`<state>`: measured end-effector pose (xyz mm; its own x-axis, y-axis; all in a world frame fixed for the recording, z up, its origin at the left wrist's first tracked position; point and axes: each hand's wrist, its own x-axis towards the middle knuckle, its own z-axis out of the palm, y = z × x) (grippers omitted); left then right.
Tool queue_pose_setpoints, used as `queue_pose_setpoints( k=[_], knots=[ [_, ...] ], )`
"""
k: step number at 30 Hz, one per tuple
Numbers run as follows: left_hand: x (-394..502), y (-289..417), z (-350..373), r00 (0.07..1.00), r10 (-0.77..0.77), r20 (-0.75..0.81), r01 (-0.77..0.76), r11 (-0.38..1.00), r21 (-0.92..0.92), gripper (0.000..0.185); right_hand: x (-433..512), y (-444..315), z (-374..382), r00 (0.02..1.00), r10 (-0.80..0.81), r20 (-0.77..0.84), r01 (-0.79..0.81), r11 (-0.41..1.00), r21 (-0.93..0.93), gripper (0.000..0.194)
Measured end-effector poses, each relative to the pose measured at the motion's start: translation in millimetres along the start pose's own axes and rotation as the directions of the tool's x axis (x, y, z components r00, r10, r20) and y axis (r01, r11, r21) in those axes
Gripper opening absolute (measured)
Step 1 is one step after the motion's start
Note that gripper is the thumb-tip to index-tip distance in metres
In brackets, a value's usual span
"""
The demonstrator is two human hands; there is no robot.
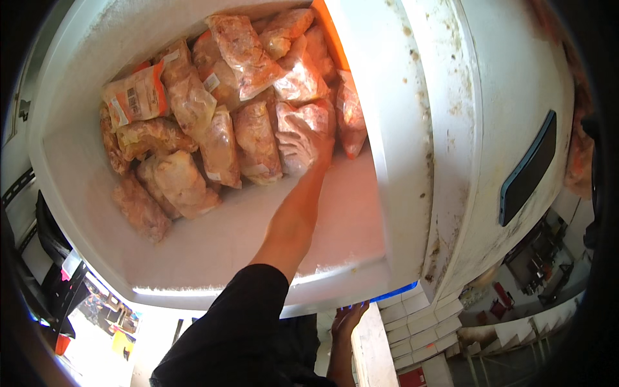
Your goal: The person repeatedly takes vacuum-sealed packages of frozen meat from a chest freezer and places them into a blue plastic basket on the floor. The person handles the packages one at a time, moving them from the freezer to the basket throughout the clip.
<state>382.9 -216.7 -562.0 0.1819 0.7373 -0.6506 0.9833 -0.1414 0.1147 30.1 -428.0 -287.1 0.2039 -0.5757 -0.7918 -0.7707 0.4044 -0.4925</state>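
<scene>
Inside a white chest freezer (251,251) lie many clear plastic bags of frozen meat, apparently chicken. My left hand (301,140) reaches in, its fingers spread over a bag of frozen meat (316,115) at the right of the pile. Beside it on the left stands another frosty bag (256,140), and a reddish bag (352,116) leans near the right wall. A bag with an orange printed panel (138,96) rests at the pile's left. My right hand (349,317) is low, outside the freezer, with its fingertips at the blue edge; its grip is partly hidden.
A stained white ledge (411,145) runs along the freezer's right. On the white surface beyond lies a dark phone (528,169). An orange panel (331,34) shows at the freezer's top right. White tiles (418,329) and steps (512,338) are at the lower right.
</scene>
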Motion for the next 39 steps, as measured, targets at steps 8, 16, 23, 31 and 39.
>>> queue_pose_setpoints(
  k=[8, 16, 23, 31, 39],
  knots=[
    [-9.5, -8.4, -30.2, 0.996, 0.084, -0.039, -0.090, 0.977, -0.195, 0.110, -9.7, 2.6, -0.9, 1.000, -0.017, 0.025, 0.017, 1.000, 0.009, 0.064],
    [36.4, 11.6, 6.5, 0.935, 0.351, -0.042, -0.340, 0.926, 0.165, 0.076, -16.6, 16.5, -15.6, 0.999, -0.044, -0.007, 0.044, 0.999, 0.013, 0.064],
    [42.5, 3.7, -104.3, 0.488, 0.822, 0.294, -0.871, 0.435, 0.229, 0.070, -34.1, 15.3, -5.5, 1.000, -0.025, 0.010, 0.025, 1.000, 0.008, 0.066],
    [128.6, 6.7, -102.6, -0.094, 0.633, 0.769, -0.970, -0.233, 0.073, 0.090, -26.2, 5.7, 33.9, 0.991, -0.108, 0.081, 0.105, 0.994, 0.035, 0.066],
    [125.4, 28.9, -122.4, 0.041, 0.427, 0.903, -0.999, 0.045, 0.024, 0.099, -42.2, -18.4, 39.8, 0.959, -0.236, 0.155, 0.248, 0.967, -0.063, 0.063]
  ],
)
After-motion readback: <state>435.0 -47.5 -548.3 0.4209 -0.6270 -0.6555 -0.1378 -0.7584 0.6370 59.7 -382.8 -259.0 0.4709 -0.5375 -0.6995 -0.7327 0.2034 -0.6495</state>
